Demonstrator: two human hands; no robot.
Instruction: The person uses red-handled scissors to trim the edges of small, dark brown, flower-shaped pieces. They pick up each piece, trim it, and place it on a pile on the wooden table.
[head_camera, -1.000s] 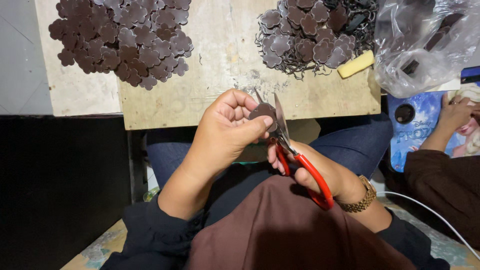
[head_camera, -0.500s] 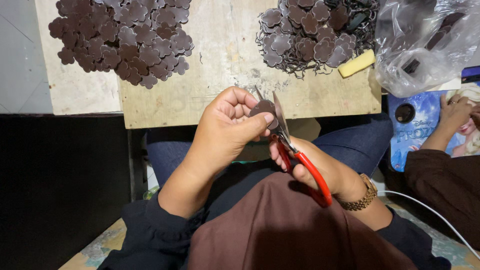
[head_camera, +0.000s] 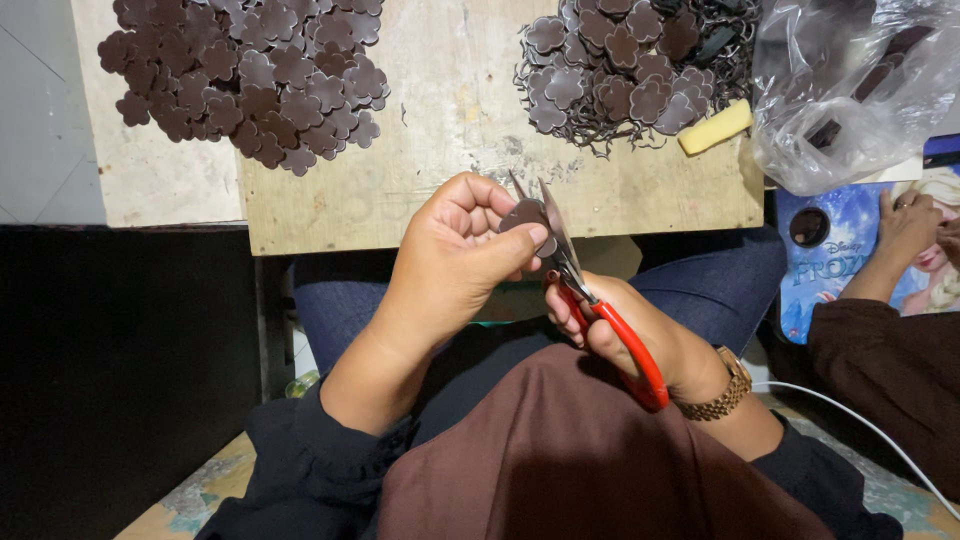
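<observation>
Head view: the left hand (head_camera: 455, 255) pinches a small brown flower-shaped piece (head_camera: 524, 214) between thumb and fingertips, just above the lap and in front of the near edge of the wooden board (head_camera: 440, 150). The right hand (head_camera: 640, 335) is closed around the red handles of the scissors (head_camera: 585, 290), whose blades point up and away and stand slightly parted at the right edge of the piece. The piece sits between the two hands, held by the left and touched by the blades coming from the right.

The left thumb lies right beside the blades, so the main risk, as I judge it, is a nick to the thumb or fingertip if the piece slips or the blades close off line. The piece is small and thin; a loose pinch could let it twist, and the cut would bite into the petal outline and spoil the shape. It could also drop into the lap.

On the board, a left pile (head_camera: 250, 80) of plain brown pieces lies well apart from a right pile (head_camera: 630, 65) mixed with thin tangled offcuts. A yellow block (head_camera: 715, 127) lies beside the right pile, and a clear plastic bag (head_camera: 850, 90) sits at the board's right end. Another person's hand (head_camera: 905, 225) rests on a blue printed sheet (head_camera: 840, 260) at the far right.
</observation>
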